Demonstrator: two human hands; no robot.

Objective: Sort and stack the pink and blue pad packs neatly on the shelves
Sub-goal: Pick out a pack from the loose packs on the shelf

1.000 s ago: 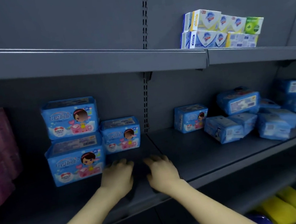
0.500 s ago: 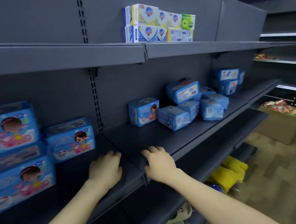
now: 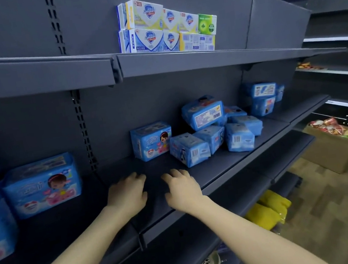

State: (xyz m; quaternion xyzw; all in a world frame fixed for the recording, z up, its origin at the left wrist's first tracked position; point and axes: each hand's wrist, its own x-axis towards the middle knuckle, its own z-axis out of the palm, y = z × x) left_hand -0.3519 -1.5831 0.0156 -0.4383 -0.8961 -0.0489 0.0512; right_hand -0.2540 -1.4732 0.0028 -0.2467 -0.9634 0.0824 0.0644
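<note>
Shift: the view has swung right; the stack (image 3: pixel 42 184) of blue packs now sits at the shelf's left end, and both hands have come along toward the pile (image 3: pixel 225 128).
Hands: left hand (image 3: pixel 128 196) and right hand (image 3: pixel 181 190) hover palm-down, side by side, over the front edge of the shelf (image 3: pixel 216 172). Their fingers are loosely curled and hold nothing; whether they touch the shelf cannot be told.
Packs: one upright pack (image 3: pixel 151 141) stands at the back; the jumbled pile lies to its right, mid-shelf.
Key relation: the nearest loose pack (image 3: pixel 188 150) lies just behind and right of the right hand, on its side, long axis skewed to the shelf edge.
Likely next: the right hand is nearer and best placed to take it.
Above: soap boxes (image 3: pixel 165 26).
</note>
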